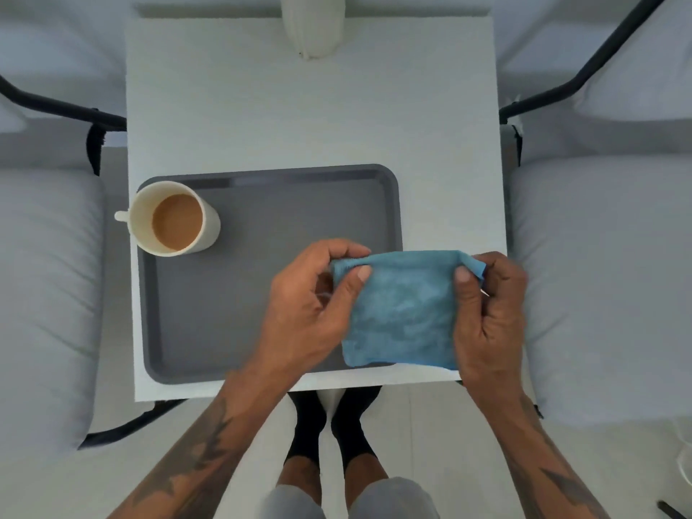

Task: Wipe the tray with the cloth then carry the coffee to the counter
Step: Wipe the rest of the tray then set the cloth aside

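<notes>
You hold the cloth [400,309] in both hands above the near right corner of the tray [262,294]. Your left hand [314,309] pinches the cloth's upper left corner, thumb on top, fingers curled behind. Your right hand [486,316] pinches the upper right corner the same way, with a bit of the hem folded over by the thumb. The cloth is blue, stretched flat between the two grips, hanging down toward you; its lower edge covers the tray's near right rim and part of the table [299,106] edge. Whether it touches the tray, you can't tell from here.

The tray is grey, rectangular with rounded corners, lying on the near half of the white table, shifted toward the left edge. The cup [176,219] sits at the tray's far left corner, white, upright, filled with light brown coffee, handle pointing left past the tray rim. Cup and cloth are well apart.

A white vase [312,24] stands at the table's far edge, centre. Pale cushions [48,294] lie on both sides of the table, on black-framed seats. Your feet in black socks [329,425] show below the table's near edge.
</notes>
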